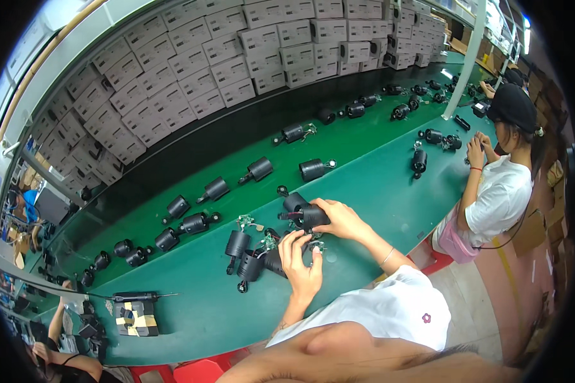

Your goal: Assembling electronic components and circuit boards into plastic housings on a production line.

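Note:
In the middle of the green table, my right hand [342, 220] is closed around a black cylindrical housing [313, 217], with its fingers over the top and side. Nearer to me, my left hand [300, 265] has its fingers bent and spread, thumb apart. Just past that thumb is a small green circuit board [317, 245]; whether the thumb touches it is hard to tell. Another black cylinder [294, 202] lies behind the held one. Left of my left hand are more cylinders [237, 242], some with circuit boards [268, 243] and wires attached. One cylinder is partly hidden by my fingers.
A brighter green belt [249, 198] carries several black cylinders beyond the table. White boxes [217, 70] are stacked along the back. A black power screwdriver [136, 297] and a taped black block [136, 318] sit at left. Co-workers work right [501, 179] and lower left.

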Demonstrator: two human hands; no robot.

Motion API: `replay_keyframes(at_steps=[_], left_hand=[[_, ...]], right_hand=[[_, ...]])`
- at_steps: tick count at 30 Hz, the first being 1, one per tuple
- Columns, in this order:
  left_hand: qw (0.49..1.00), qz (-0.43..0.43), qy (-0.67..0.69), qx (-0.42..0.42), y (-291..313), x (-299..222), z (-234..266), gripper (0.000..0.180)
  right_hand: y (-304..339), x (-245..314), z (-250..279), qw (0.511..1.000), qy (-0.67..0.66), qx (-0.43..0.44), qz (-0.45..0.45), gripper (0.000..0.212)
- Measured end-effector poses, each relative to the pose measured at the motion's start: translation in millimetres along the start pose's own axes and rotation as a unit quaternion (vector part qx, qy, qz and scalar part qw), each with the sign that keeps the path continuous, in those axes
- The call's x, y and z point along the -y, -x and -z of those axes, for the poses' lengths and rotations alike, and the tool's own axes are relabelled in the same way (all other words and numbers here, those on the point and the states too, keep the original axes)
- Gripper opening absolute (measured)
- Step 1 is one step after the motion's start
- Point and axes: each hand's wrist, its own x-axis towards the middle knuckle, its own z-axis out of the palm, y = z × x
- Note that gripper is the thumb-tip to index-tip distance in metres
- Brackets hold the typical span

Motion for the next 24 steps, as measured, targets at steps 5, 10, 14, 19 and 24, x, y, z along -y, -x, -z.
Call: replay_keyframes(at_steps=[5,10,14,19,24], left_hand=[[1.000,0.006,0.005,0.007,0,-2,0,0.032],[1.000,0.012,0.012,-0.002,4,-2,6,0.031],[0.998,0.020,0.054,0.016,7,-5,1,0.030],[0.997,0.017,0.070,0.005,9,2,11,0.029],[0.993,0.059,0.106,-0.006,5,11,20,0.031]], right_hand=[[-24,-2,28,0.970,-0.083,0.122,0.192,0.072],[-127,-3,50,0.988,-0.122,0.032,0.087,0.041],[-250,-86,14,0.967,0.137,-0.194,0.087,0.063],[-296,-117,-10,0.969,0.221,-0.103,0.046,0.073],[-303,-98,-19,0.964,0.247,-0.032,-0.091,0.069]])
